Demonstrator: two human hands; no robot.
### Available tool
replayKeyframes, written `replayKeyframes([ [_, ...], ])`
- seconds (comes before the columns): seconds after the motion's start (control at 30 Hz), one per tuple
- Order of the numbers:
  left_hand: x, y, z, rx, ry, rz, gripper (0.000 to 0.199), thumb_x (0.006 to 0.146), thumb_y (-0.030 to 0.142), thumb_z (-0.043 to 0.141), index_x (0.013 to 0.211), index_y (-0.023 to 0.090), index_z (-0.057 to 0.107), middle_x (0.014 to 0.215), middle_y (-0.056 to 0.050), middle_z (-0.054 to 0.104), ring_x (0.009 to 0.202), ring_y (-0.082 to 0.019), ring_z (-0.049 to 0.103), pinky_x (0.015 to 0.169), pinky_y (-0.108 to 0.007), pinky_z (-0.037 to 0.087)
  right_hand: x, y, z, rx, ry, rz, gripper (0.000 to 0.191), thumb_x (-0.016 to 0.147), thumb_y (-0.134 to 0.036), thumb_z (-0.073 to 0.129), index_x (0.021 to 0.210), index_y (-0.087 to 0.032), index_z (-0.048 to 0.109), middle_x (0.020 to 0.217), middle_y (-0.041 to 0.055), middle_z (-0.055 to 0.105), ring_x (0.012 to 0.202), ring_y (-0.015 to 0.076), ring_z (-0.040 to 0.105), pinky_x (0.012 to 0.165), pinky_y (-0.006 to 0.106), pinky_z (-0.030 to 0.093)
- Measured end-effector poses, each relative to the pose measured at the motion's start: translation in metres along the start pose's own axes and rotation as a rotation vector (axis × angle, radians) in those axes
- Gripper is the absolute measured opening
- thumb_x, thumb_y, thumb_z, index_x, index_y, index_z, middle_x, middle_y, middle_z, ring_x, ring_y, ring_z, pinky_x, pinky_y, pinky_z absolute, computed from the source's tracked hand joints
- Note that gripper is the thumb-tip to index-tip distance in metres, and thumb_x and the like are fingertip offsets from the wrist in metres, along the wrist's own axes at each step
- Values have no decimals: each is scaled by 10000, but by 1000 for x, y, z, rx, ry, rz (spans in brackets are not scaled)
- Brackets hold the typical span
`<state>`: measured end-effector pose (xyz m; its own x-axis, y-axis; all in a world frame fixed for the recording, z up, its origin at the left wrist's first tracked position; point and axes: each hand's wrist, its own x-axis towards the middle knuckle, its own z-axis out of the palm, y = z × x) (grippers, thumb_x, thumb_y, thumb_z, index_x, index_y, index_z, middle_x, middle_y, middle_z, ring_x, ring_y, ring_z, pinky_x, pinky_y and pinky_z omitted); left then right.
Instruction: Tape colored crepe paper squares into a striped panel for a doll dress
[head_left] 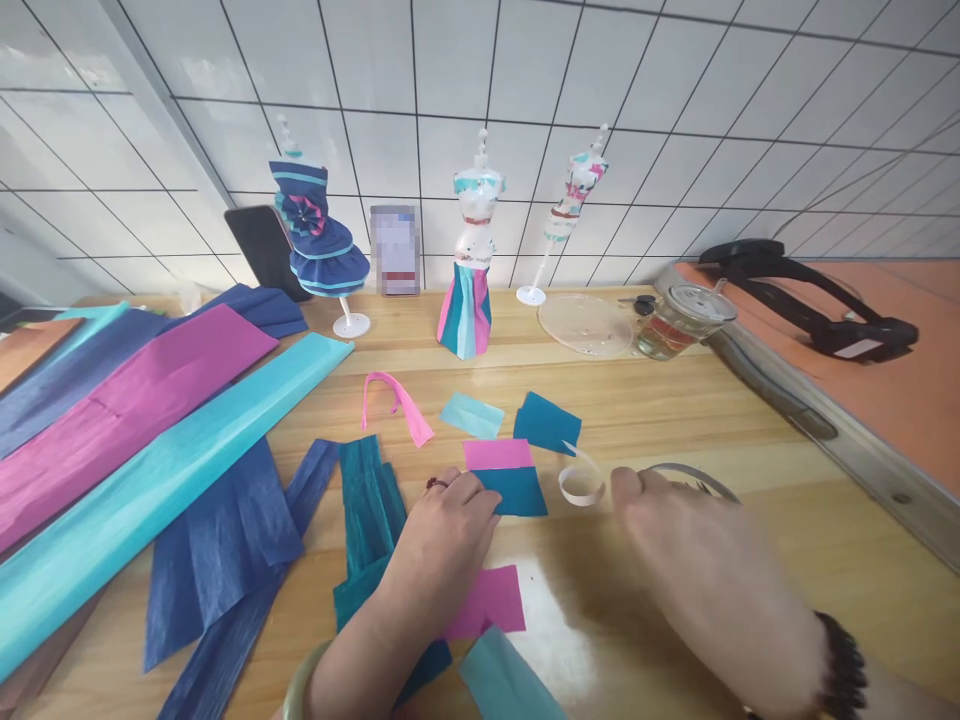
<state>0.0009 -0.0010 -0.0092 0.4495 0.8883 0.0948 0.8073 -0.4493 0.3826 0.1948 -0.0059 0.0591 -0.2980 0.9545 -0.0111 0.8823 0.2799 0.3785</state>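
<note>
My left hand (454,520) rests on the left end of a dark teal paper piece (517,492), its fingers bent and pressed together over the edge. A pink strip (498,453) lies against the top of that piece. To the right, my right hand (675,540) is closed near a curled white tape (582,485); whatever its fingers hold is hidden. A metallic curved edge (694,470) shows behind that hand. Around them lie a light blue piece (472,414), another teal piece (549,422), a pink piece (495,600) and a pale teal piece (510,680).
Long paper sheets in pink (150,385) and turquoise (180,470) spread across the left. Three small mannequins, one in a striped skirt (465,312), stand at the back beside a phone (396,250). A glass cup (679,320) and black headset (817,300) are right.
</note>
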Motion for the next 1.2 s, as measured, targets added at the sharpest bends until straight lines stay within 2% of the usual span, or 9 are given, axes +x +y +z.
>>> replayKeyframes([
  [0.13, -1, 0, -1, -21, 20, 2, 242, 861, 84, 438, 919, 169, 658, 804, -62, 601, 791, -213, 550, 714, -376, 474, -8, 24, 4, 298, 45, -41, 171, 785, -152, 449, 632, -226, 430, 497, -22, 500, 390, 148, 460, 413, 271, 271],
  [0.23, -2, 2, -2, -125, 101, 0, 186, 845, 145, 516, 991, 167, 631, 863, -65, 613, 836, -222, 548, 747, -396, 465, -11, 31, 11, 650, -27, 15, 248, 889, -335, 394, 676, -228, 458, 516, -46, 503, 437, 120, 458, 434, 232, 324],
  [0.33, -4, 9, -6, -297, 162, -9, 361, 759, 244, 662, 1098, 171, 564, 940, -63, 615, 886, -228, 547, 778, -399, 458, -13, 26, 17, 882, -115, 50, 274, 899, -377, 399, 696, -220, 496, 544, -47, 513, 482, 108, 466, 447, 203, 347],
  [0.43, -5, 17, -10, -450, 164, -33, 450, 686, 271, 729, 1084, 178, 541, 896, -42, 612, 841, -206, 555, 754, -373, 460, -14, 13, 16, 1018, -186, 25, 234, 896, -322, 411, 737, -213, 543, 566, -41, 537, 490, 106, 483, 444, 199, 346],
  [0.63, -7, 22, -13, -637, 250, -86, 291, 713, 162, 667, 979, 193, 552, 796, 2, 597, 765, -153, 535, 721, -300, 432, -12, -11, 3, 1059, -184, -57, 200, 874, -198, 417, 730, -220, 554, 639, -50, 601, 541, 97, 530, 499, 195, 370],
  [0.8, -6, 17, -18, -745, 269, -140, 72, 791, 138, 549, 790, 188, 600, 731, 12, 602, 716, -128, 532, 696, -260, 411, -15, -14, 2, 1001, -171, -79, 190, 880, -233, 442, 711, -234, 529, 628, -66, 594, 530, 100, 521, 498, 205, 361],
  [1.07, -3, 2, -26, -911, 218, -455, 300, 855, 414, 498, 729, 185, 646, 673, 4, 616, 654, -131, 526, 638, -243, 411, -16, -4, 6, 982, -169, -80, 201, 916, -231, 402, 761, -253, 527, 697, -73, 599, 614, 101, 557, 570, 208, 404],
  [1.13, -3, -1, -25, -897, 168, -445, 265, 827, 412, 545, 723, 187, 641, 644, 11, 601, 612, -124, 513, 587, -235, 401, -17, -2, 8, 984, -150, -81, 185, 922, -227, 393, 824, -269, 545, 764, -68, 622, 671, 105, 585, 609, 213, 431],
  [1.2, -4, -2, -24, -898, 117, -362, 176, 783, 361, 617, 735, 193, 624, 695, 10, 616, 630, -124, 532, 570, -227, 402, -18, -1, 10, 973, -91, -100, 189, 924, -220, 379, 868, -275, 550, 810, -53, 630, 700, 112, 605, 621, 219, 455],
])
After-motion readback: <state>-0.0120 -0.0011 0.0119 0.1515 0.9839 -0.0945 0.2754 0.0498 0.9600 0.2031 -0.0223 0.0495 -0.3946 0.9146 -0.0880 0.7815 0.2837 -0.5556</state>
